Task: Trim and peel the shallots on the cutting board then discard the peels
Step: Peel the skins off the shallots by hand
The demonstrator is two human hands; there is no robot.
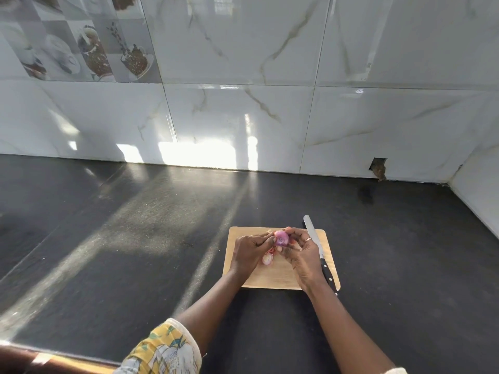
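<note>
Right grip curls fingers and thumb round a purple shallot, held just above the cutting board | left grip pinches the shallot's left side | pale piece and reddish peels lie on the board beneath the hands | knife lies along the board's right edge | dark tabletop carries the board

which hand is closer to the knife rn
Right. The right hand is just beside the knife, on its left; the left hand is farther left, beyond the shallot.
</note>
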